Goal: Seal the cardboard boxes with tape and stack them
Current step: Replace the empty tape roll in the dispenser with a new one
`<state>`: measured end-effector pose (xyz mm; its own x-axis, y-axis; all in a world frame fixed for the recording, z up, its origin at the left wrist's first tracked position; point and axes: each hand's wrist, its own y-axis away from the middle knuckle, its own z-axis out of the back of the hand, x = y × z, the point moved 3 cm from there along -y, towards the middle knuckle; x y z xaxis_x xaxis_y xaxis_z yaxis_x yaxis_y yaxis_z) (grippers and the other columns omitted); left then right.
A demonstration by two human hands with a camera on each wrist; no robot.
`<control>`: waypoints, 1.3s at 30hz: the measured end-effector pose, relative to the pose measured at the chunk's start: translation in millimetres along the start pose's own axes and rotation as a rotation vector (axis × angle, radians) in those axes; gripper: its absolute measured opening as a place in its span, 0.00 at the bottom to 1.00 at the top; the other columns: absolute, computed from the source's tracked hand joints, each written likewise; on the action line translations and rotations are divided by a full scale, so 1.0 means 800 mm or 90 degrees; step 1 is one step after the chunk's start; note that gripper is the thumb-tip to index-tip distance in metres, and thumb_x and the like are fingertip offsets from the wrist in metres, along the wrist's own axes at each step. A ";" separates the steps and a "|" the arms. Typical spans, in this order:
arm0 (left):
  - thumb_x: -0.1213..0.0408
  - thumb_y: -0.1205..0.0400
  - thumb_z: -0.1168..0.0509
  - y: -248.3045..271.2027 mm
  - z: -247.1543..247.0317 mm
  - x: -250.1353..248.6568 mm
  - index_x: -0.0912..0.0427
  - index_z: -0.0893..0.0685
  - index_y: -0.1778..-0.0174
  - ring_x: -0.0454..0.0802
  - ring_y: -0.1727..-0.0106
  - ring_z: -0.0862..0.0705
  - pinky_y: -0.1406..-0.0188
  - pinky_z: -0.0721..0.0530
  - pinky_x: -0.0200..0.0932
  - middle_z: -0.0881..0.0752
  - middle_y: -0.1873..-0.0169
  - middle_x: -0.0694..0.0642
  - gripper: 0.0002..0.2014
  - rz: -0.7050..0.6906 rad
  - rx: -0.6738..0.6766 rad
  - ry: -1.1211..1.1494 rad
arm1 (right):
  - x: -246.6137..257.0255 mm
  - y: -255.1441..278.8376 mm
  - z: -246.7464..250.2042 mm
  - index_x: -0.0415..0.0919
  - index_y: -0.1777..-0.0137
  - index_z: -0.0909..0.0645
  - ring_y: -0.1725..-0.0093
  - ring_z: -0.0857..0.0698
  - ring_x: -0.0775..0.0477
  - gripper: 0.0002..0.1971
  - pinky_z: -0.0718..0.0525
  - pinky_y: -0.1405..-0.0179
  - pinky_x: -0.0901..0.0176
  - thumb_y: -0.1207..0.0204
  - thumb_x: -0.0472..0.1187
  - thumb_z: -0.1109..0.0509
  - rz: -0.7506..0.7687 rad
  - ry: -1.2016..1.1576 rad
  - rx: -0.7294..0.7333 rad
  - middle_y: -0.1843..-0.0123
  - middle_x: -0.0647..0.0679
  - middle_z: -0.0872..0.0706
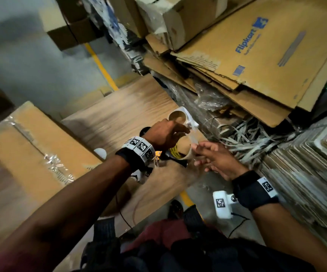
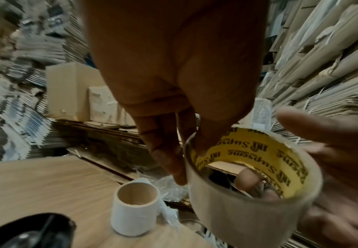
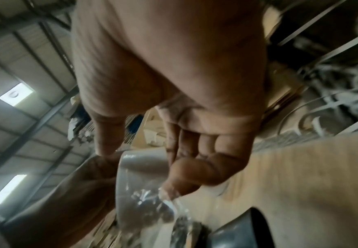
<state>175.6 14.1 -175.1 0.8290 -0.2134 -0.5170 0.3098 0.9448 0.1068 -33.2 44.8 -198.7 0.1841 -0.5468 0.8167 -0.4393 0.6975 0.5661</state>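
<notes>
Left wrist view: clear packing-tape roll with yellow printed cardboard core, held in the air over the wooden table, near a white paper roll standing on it. Left hand pinches the roll's rim, fingertip inside the core. Right hand fingers pinch the crinkled loose tape end

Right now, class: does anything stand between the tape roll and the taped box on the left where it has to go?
Nothing visible does. The left hand holds the tape roll above the table; the box lies beyond bare tabletop.
</notes>
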 end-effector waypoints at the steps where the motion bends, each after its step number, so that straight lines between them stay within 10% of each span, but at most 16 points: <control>1: 0.55 0.15 0.35 0.006 0.007 0.004 0.49 0.07 0.36 0.65 0.48 0.09 0.50 0.15 0.51 0.05 0.48 0.58 0.15 0.009 -0.011 0.008 | 0.004 -0.005 -0.015 0.50 0.49 0.10 0.62 0.14 0.49 0.14 0.29 0.72 0.62 0.27 0.59 0.22 -0.005 0.018 0.004 0.54 0.47 0.07; 9: 0.42 0.23 0.36 0.059 0.072 0.024 0.45 0.15 0.26 0.60 0.39 0.11 0.46 0.11 0.56 0.09 0.37 0.55 0.29 0.113 -0.126 -0.001 | 0.037 -0.045 -0.085 0.39 0.42 0.12 0.65 0.16 0.44 0.22 0.31 0.75 0.61 0.25 0.57 0.21 -0.013 0.023 -0.012 0.55 0.38 0.08; 16: 0.31 0.32 0.32 0.135 0.032 0.018 0.44 0.12 0.37 0.48 0.54 0.10 0.53 0.12 0.51 0.09 0.54 0.43 0.31 0.283 -0.255 0.163 | 0.058 -0.064 -0.123 0.42 0.41 0.14 0.60 0.08 0.44 0.24 0.14 0.64 0.53 0.23 0.62 0.22 -0.028 -0.014 -0.069 0.49 0.42 0.06; 20: 0.23 0.34 0.32 0.143 -0.005 0.023 0.43 0.26 0.20 0.58 0.39 0.15 0.42 0.14 0.58 0.15 0.35 0.51 0.47 0.313 -0.223 0.039 | 0.056 -0.065 -0.145 0.43 0.36 0.14 0.46 0.06 0.37 0.25 0.09 0.60 0.43 0.20 0.62 0.26 -0.065 -0.049 -0.056 0.39 0.38 0.08; 25: 0.27 0.32 0.46 0.150 -0.001 0.031 0.50 0.25 0.18 0.64 0.36 0.18 0.39 0.18 0.60 0.14 0.33 0.56 0.48 0.332 -0.220 -0.045 | 0.060 -0.066 -0.168 0.43 0.30 0.17 0.44 0.06 0.38 0.31 0.15 0.52 0.40 0.20 0.68 0.30 -0.090 -0.040 -0.020 0.36 0.41 0.09; 30: 0.30 0.30 0.33 0.156 0.008 0.049 0.46 0.16 0.29 0.64 0.43 0.13 0.45 0.15 0.57 0.08 0.45 0.54 0.36 0.374 -0.291 0.070 | 0.069 -0.052 -0.196 0.42 0.32 0.15 0.59 0.13 0.42 0.33 0.18 0.54 0.42 0.19 0.71 0.35 -0.088 -0.017 -0.015 0.52 0.46 0.06; 35: 0.42 0.26 0.23 0.155 0.019 0.075 0.52 0.14 0.29 0.62 0.37 0.12 0.42 0.16 0.53 0.08 0.40 0.57 0.31 0.417 -0.282 0.228 | 0.080 -0.056 -0.201 0.45 0.32 0.19 0.43 0.07 0.41 0.30 0.09 0.40 0.37 0.18 0.69 0.35 -0.091 0.035 -0.015 0.39 0.41 0.09; 39: 0.35 0.34 0.29 0.143 0.016 0.086 0.45 0.10 0.39 0.51 0.46 0.08 0.47 0.12 0.48 0.06 0.49 0.48 0.30 0.478 -0.279 0.285 | 0.092 -0.068 -0.201 0.44 0.36 0.17 0.50 0.06 0.43 0.26 0.08 0.47 0.42 0.16 0.65 0.34 -0.086 0.049 0.020 0.44 0.43 0.08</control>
<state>273.7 104.3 -187.5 0.4581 0.5107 -0.7275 -0.5020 0.8241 0.2624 145.3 41.1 -151.5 0.3099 -0.5961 0.7407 -0.4335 0.6047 0.6681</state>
